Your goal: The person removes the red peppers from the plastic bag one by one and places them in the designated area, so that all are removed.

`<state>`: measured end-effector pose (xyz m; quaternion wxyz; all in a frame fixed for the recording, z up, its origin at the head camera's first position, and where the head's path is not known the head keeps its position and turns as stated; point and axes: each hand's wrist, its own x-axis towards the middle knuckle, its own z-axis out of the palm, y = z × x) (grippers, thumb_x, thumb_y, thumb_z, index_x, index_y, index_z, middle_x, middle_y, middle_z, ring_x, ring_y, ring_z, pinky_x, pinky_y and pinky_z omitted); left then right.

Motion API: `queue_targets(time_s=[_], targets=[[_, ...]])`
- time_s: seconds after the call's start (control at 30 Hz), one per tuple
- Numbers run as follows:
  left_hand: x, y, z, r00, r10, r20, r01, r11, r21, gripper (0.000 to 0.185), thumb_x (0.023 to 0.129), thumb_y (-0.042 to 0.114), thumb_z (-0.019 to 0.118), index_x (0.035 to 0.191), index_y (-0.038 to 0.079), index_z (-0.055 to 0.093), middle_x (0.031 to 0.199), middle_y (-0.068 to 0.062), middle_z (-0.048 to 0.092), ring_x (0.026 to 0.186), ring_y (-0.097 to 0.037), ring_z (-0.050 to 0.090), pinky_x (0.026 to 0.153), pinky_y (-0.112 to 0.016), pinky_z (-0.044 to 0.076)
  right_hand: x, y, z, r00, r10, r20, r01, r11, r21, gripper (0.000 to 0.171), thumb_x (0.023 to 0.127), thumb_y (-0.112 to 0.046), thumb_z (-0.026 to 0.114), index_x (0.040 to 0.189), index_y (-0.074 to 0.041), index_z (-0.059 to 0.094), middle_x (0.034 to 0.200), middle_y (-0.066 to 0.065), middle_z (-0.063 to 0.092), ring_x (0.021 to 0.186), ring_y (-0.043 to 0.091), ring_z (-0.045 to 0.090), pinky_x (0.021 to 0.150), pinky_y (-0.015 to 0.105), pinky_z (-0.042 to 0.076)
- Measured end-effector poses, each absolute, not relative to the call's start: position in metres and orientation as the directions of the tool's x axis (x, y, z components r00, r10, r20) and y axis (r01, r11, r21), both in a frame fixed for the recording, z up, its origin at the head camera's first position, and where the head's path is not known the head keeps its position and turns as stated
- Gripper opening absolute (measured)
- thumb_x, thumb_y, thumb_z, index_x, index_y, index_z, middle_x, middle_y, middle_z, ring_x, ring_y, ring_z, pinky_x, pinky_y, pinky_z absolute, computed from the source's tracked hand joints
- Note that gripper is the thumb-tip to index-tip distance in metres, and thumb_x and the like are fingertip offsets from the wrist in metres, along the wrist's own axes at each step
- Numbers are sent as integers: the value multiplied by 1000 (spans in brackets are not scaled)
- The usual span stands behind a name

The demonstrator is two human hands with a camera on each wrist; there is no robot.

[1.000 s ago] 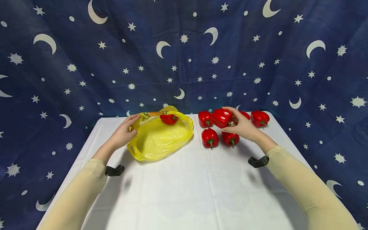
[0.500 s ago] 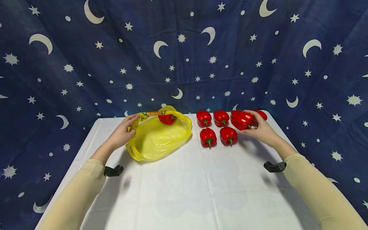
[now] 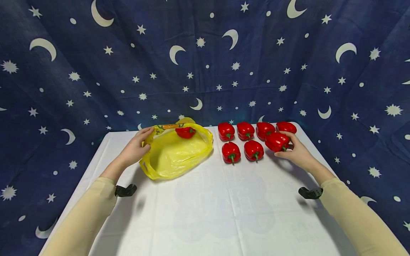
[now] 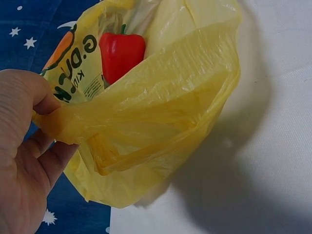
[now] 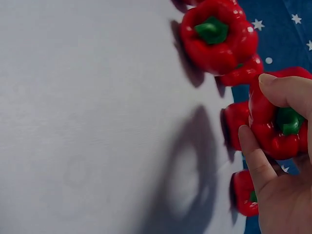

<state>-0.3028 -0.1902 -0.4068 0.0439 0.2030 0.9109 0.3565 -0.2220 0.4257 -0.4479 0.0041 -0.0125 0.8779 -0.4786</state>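
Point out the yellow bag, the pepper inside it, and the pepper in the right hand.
yellow bag [image 3: 173, 156], head view, on its inner wall.
pepper in the bag [image 4: 122, 53], left wrist view, on its red side.
held pepper [image 3: 277, 141], head view, on its red body.

1. A table [image 3: 205, 213] covered with a white cloth fills the lower middle of the head view, its far edge meeting a dark blue backdrop.
2. A yellow plastic bag [image 3: 174, 156] lies open on the cloth left of centre, near the far edge.
3. Four red peppers sit in a row along the far edge, right of centre: [image 3: 226, 131], [image 3: 245, 130], [image 3: 264, 129] and [image 3: 286, 126].
4. Two more red peppers stand just in front of that row: [image 3: 231, 152] and [image 3: 253, 150].
5. The near half of the cloth shows faint fold creases.
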Motion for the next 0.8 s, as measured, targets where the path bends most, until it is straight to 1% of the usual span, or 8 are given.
queue_targets(time_s=[0.1, 0.13, 0.2, 0.37, 0.47, 0.63, 0.8], targets=[[-303, -190, -407, -914, 401, 61, 337, 665, 666, 71, 97, 1, 52, 163, 10, 26, 168, -9, 19, 149, -36, 28, 116, -56, 32, -221, 427, -457, -1000, -17, -11, 0, 540, -842, 96, 87, -19, 82, 161, -13, 21, 157, 28, 26, 129, 53, 42, 101, 58, 48], [-303, -190, -407, -914, 401, 60, 336, 665, 667, 71, 97, 1, 52, 163, 10, 26, 168, -9, 19, 149, -36, 28, 116, -56, 32, -221, 428, -460, -1000, -15, -14, 4, 536, -844, 97, 87, -19, 82, 161, -12, 21, 157, 29, 26, 128, 54, 42, 102, 62, 45], [-303, -191, -407, -914, 402, 60, 337, 665, 666, 71, 97, 1, 52, 163, 10, 26, 168, -9, 19, 149, -36, 28, 116, -56, 32, -221, 429, -465, -1000, -9, -24, 16, 527, -850, 97, 87, -18, 82, 161, -12, 20, 158, 29, 24, 129, 54, 42, 104, 66, 42], [-303, -190, -408, -914, 402, 60, 336, 662, 670, 71, 97, 1, 52, 163, 11, 26, 168, -9, 19, 149, -36, 28, 116, -56, 32, -220, 431, -475, -999, -2, -35, 29, 519, -854, 99, 87, -19, 83, 162, -12, 18, 158, 30, 24, 128, 54, 43, 107, 68, 38], [-303, -190, -407, -914, 401, 56, 332, 663, 671, 72, 97, 1, 52, 163, 11, 25, 168, -9, 19, 149, -36, 29, 116, -56, 32, -220, 431, -478, -999, 13, -36, 37, 527, -849, 99, 87, -19, 83, 162, -13, 19, 158, 30, 24, 128, 53, 42, 107, 68, 38], [-302, -190, -407, -916, 399, 48, 327, 670, 666, 72, 97, 1, 52, 163, 11, 25, 168, -9, 18, 149, -36, 29, 116, -56, 31, -220, 428, -481, -999, 36, -33, 47, 533, -845, 100, 86, -20, 83, 162, -12, 19, 158, 30, 24, 131, 51, 39, 107, 67, 39], [-300, -190, -409, -915, 401, 53, 332, 669, 665, 71, 97, 1, 52, 163, 9, 25, 168, -10, 20, 147, -36, 31, 116, -56, 32, -218, 425, -485, -998, 59, -32, 59, 536, -842, 101, 86, -20, 83, 162, -10, 18, 159, 30, 22, 136, 52, 33, 108, 68, 36]])
